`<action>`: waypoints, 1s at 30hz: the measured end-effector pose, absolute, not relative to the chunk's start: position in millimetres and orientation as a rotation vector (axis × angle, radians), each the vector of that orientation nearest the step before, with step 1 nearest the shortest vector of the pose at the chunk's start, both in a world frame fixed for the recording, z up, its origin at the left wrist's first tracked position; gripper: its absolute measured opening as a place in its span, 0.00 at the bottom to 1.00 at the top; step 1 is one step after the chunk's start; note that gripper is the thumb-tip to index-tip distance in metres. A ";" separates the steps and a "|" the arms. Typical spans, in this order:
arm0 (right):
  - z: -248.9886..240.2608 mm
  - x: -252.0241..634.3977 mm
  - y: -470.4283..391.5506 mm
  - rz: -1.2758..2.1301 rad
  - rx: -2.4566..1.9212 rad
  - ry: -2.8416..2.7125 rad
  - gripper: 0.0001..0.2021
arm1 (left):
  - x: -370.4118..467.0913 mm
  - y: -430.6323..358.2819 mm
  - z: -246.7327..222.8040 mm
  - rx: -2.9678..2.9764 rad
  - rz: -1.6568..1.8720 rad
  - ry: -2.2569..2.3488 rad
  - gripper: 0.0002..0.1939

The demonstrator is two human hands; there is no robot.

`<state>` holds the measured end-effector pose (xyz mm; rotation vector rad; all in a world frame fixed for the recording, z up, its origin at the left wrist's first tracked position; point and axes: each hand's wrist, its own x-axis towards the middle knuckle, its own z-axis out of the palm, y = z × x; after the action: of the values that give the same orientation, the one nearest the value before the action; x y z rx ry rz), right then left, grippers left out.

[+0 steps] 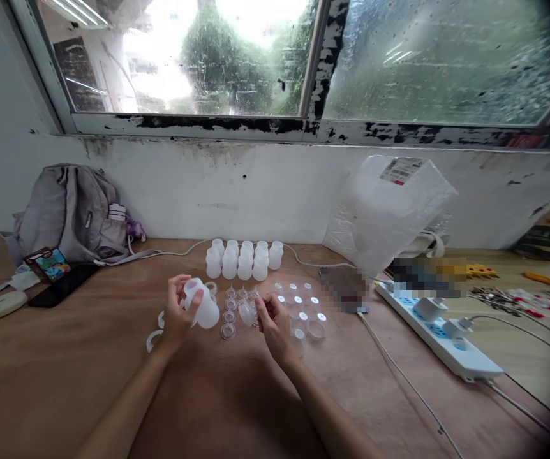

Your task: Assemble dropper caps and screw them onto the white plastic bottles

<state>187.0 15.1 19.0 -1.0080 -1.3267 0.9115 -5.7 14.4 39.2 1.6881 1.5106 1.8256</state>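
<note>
My left hand (179, 312) is wrapped round a frosted white bottle (205, 310), its open mouth tilted up to the left. Between the thumb and fingers of my right hand (275, 322) is a clear bottle nipple (246, 313), held just right of the bottle. More clear nipples (228, 317) lie in short rows on the table between my hands. Clear round caps (302, 317) sit in rows beside my right hand. White rings (153, 340) lie by my left wrist, partly hidden by it. Several matching white bottles (245, 261) stand upright behind.
A grey backpack (71, 207), black phone (64, 285) and beige oval case (4, 305) are at left. A plastic bag (385, 210) leans on the wall. A power strip (440, 331), a blurred-out device (344, 288) and cables lie at right.
</note>
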 end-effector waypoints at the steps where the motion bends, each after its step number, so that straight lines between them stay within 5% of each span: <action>1: 18.8 187.2 15.1 0.891 -1.020 -1.335 0.14 | -5.2 13.3 30.7 1.765 1.769 1.527 0.19; 7: 19.3 185.4 12.8 0.831 -1.071 -1.385 0.13 | -4.6 17.7 7.4 2.163 1.434 1.450 0.19; 13: 21.7 184.6 11.9 0.896 -1.006 -1.301 0.10 | 2.6 18.6 0.5 2.137 1.170 1.377 0.34; 19: 21.5 186.8 14.4 0.962 -0.934 -1.281 0.08 | 10.4 10.4 3.0 2.309 1.046 1.342 0.25; 30: 23.4 185.6 13.0 0.934 -0.966 -1.371 0.10 | 7.6 9.0 0.1 2.433 1.103 1.338 0.25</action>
<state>185.6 13.0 23.4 -0.9662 -1.3705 0.9338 7.6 9.0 0.1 2.4325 1.3382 1.1026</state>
